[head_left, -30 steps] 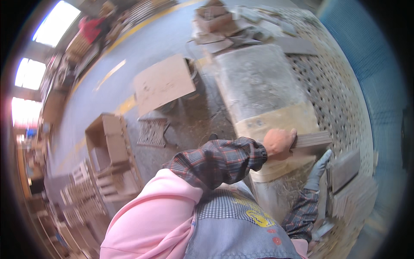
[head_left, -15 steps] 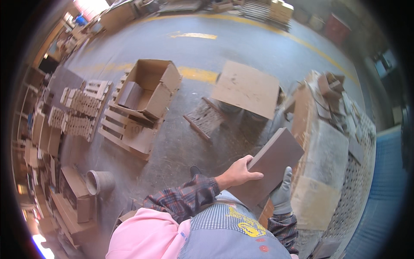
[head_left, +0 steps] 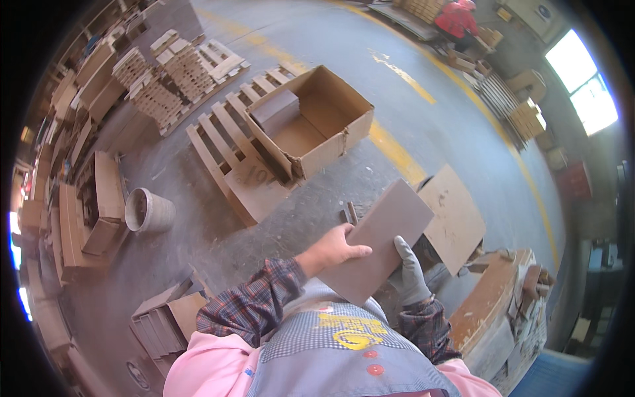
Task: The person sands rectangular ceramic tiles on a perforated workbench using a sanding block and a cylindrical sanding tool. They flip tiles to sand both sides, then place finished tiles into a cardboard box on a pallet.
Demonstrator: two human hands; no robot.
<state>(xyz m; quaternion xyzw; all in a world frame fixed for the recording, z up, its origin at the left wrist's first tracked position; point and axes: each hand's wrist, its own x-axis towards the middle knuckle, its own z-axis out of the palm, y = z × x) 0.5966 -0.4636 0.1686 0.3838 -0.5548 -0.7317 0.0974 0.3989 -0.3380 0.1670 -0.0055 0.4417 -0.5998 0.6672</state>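
In front of my body I hold a flat, rectangular brown-grey slab [head_left: 390,231], tilted with its far end up to the right. Bare, my left hand [head_left: 334,251] grips its left edge, the thumb lying on the upper face. My right hand [head_left: 411,274] wears a grey glove and grips the opposite edge, thumb on top and fingers hidden underneath. Beyond them an open cardboard box [head_left: 334,153] sits on a wooden pallet [head_left: 215,149]. Inside the box, at its left end, is a block of similar brown slabs [head_left: 278,111].
A cardboard-topped stand [head_left: 453,218] is just beyond the slab, with a worn workbench [head_left: 493,311] to my right. Left are a bucket [head_left: 151,210], a long carton [head_left: 109,205] and stacked wooden pieces [head_left: 185,69]. A person in red [head_left: 456,23] is far off.
My view has turned left, bringing the box and pallet toward the middle and the workbench lower right. The slab stays in both my hands.
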